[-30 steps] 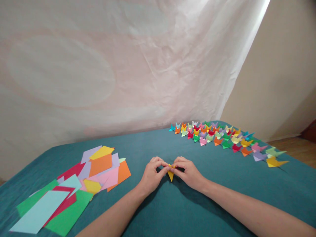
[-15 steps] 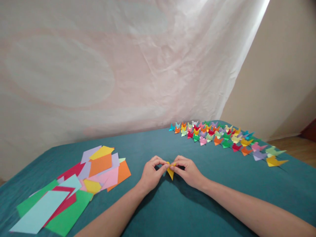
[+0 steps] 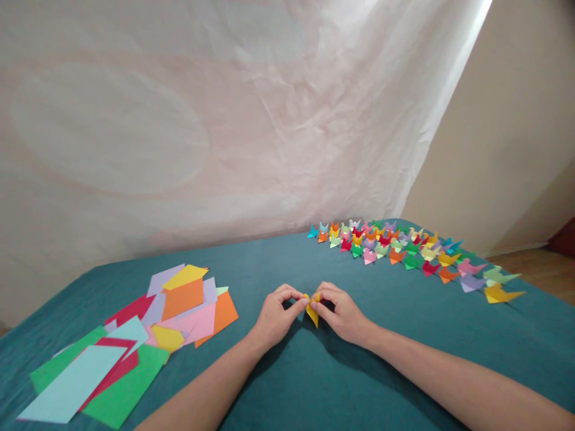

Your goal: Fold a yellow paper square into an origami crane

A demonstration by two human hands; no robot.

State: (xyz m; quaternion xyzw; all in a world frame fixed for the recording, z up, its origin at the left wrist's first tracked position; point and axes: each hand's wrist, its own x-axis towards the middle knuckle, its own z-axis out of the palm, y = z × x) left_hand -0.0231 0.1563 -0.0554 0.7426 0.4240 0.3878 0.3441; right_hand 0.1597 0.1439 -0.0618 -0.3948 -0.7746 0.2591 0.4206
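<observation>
A small piece of folded yellow paper [image 3: 313,314] is pinched between both hands above the middle of the table, its pointed tip hanging down. My left hand [image 3: 279,312] grips its left upper edge between thumb and forefinger. On the opposite side, my right hand [image 3: 342,312] pinches the right upper part in the same way. Fingertips cover much of the paper's top, so its folds there are hidden.
Loose coloured paper sheets [image 3: 182,302] lie overlapped on the left of the teal-covered table [image 3: 287,395]. Rows of folded paper birds [image 3: 396,256] stand at the back right, reaching toward the right edge. A pale cloth [image 3: 251,149] hangs behind.
The yellow paper's lower tip has shifted slightly right and its shape has turned a little. Both hands stay almost in place, still pinching it.
</observation>
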